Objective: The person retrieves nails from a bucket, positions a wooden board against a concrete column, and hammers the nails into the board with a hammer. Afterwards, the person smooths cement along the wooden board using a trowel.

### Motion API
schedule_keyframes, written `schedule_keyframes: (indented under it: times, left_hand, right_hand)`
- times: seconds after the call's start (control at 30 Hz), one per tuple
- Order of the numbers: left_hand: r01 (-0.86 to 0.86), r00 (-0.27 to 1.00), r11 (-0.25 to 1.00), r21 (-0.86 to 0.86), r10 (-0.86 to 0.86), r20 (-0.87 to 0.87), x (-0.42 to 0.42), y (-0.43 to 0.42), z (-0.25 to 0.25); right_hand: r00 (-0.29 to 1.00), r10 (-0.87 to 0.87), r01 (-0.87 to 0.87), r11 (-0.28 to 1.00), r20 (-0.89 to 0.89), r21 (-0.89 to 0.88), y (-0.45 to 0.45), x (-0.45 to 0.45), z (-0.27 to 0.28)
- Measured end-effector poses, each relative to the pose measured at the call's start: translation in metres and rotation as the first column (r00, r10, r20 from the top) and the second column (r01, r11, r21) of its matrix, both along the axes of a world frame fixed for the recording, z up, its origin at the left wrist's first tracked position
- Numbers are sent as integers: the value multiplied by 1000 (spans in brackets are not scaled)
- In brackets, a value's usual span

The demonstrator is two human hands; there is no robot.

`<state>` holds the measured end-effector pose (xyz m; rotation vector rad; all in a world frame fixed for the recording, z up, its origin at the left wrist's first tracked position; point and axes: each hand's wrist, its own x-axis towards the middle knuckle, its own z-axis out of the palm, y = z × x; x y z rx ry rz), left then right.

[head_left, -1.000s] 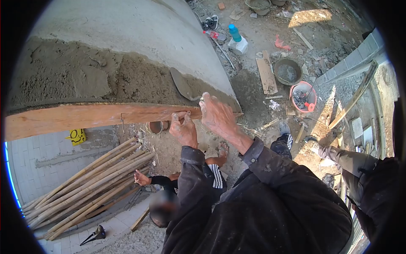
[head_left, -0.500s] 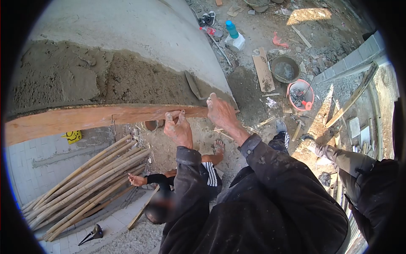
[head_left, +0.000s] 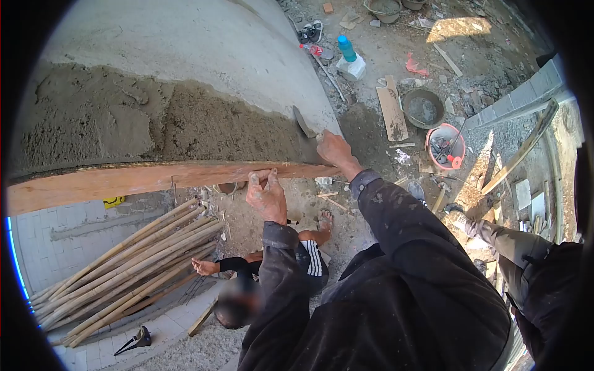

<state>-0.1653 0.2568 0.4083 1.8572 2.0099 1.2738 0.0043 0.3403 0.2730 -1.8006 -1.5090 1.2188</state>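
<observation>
My right hand [head_left: 336,152] is closed round the handle of a trowel [head_left: 303,122], whose blade lies against the wet mortar near the right end of the wall. With its fingers pinched on the lower edge of a thin wooden board [head_left: 93,182], my left hand [head_left: 267,196] is below and left of the trowel. The board runs along the edge of the rough grey mortar [head_left: 210,120]. Above the mortar is the smooth pale wall surface [head_left: 204,37].
Below are bamboo poles [head_left: 130,272], a person in striped shorts [head_left: 314,258] and another person's leg [head_left: 507,238] at right. A red-rimmed bucket [head_left: 440,162], a mortar basin [head_left: 423,109] and a blue bottle [head_left: 346,48] stand on the ground.
My right hand and the trowel have moved right along the mortar, towards the end of the wall. The trowel blade has turned. My left hand stays at the board.
</observation>
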Motion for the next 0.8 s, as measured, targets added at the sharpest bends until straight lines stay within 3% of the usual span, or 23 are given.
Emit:
schedule_keyframes:
  times: [0.13,0.2,0.33,0.4,0.43,0.5,0.57,0.7,0.73,0.8]
  left_hand:
    - [-29,999,999,-21,28,-19,1,-6,3]
    - [21,998,999,-26,-22,-54,-1,-2,3]
    - [36,994,999,-4,-36,-107,7,-6,-7]
    - [13,975,998,59,1,-223,11,-3,-14]
    - [22,975,998,56,-9,-223,12,-1,-18]
    - [-52,965,996,71,68,-252,8,-1,-29]
    - [-34,958,995,92,58,-280,5,1,-31]
    - [-35,944,992,117,71,-323,8,0,-30]
    - [-34,944,993,116,70,-324,7,0,-29]
    - [-31,955,995,100,59,-291,6,0,-31]
  right_hand:
    - [999,-33,32,999,-27,-30,-46,15,21]
    - [971,-122,167,963,-208,213,-100,15,40]
    - [974,-67,144,921,-216,363,-166,-19,60]
    - [980,-68,148,879,-188,454,-166,-32,62]
    - [979,-78,156,879,-188,450,-161,-29,55]
    - [997,2,14,976,-75,216,-163,-25,25]
    - [1000,8,-3,984,-28,176,-184,-21,-17]
    - [999,37,-38,998,16,58,-195,-10,-22]
    - [999,36,-37,998,15,57,-193,-14,-18]
    - [981,-124,167,931,-148,325,-173,-20,27]
